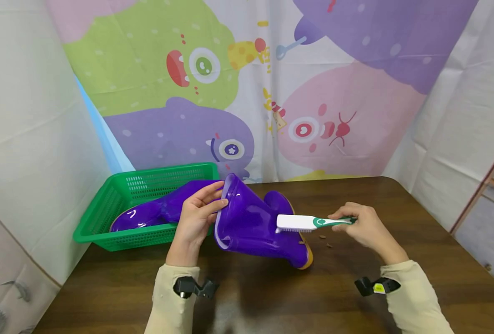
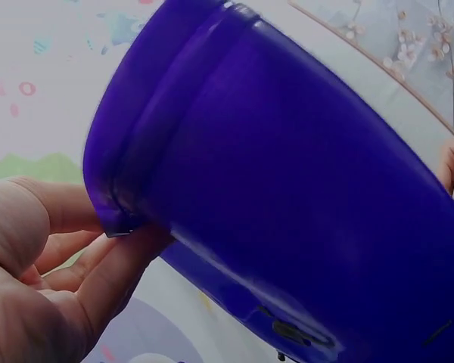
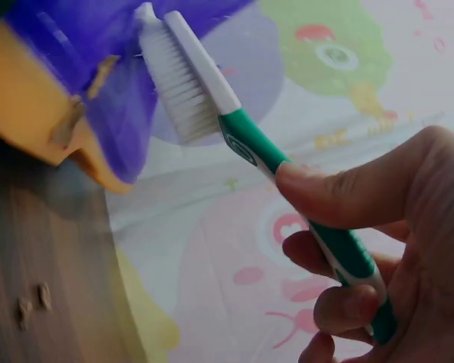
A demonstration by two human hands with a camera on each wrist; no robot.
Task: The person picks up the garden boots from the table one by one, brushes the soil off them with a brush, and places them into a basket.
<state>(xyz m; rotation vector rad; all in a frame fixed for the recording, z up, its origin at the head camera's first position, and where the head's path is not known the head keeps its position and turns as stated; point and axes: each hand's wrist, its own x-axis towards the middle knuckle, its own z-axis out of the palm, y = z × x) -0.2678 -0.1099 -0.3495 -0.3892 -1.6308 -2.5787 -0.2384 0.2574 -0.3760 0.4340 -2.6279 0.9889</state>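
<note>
A purple rain boot [image 1: 251, 218] with a yellow sole is held tilted above the table, its opening toward the left. My left hand [image 1: 196, 213] grips the rim of the shaft, thumb on one side and fingers on the other, as the left wrist view also shows. My right hand [image 1: 365, 227] holds a green and white scrub brush [image 1: 297, 222] by its handle. The bristles [image 3: 178, 83] face the boot, and their tip meets the purple surface in the right wrist view. Brown dirt bits [image 3: 76, 113] cling near the sole.
A green plastic basket [image 1: 105, 208] at the left holds another purple boot [image 1: 146, 215] lying on its side. Small brown crumbs [image 1: 326, 241] lie on the wooden table [image 1: 355, 297]. A cartoon-printed curtain [image 1: 263, 93] hangs behind the table.
</note>
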